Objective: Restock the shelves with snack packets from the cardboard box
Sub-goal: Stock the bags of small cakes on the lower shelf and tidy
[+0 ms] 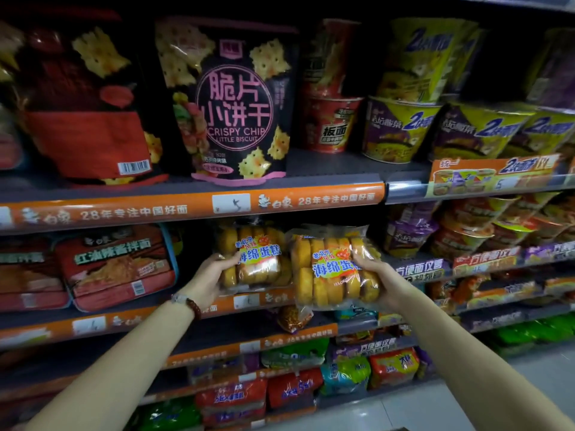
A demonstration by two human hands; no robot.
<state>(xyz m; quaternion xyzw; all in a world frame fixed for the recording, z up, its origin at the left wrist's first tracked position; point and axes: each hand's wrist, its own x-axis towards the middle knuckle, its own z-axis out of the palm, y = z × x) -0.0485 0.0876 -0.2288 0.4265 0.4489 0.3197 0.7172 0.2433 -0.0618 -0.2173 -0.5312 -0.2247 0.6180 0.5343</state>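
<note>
While both hands grip clear packets of golden sponge cakes, left hand (208,279) on rear packet (255,259), right hand (384,283) on front packet (334,270).

Dim store aisle. Tiered metal shelving (326,169) fills the view, front edges lined with orange price strips (193,206). Pale grey tiled floor (466,409) at bottom right corner, lit brighter. Top of the view falls into dark shadow.

The two sponge cake packets (253,259) (336,272) are clear, glossy plastic film with crinkled highlights. The biscuit pouch (230,101) is matt-looking dark plastic. The shelf deck (342,166) appears grey, smooth metal; its orange edge strip (193,206) is glossy plastic.
</note>
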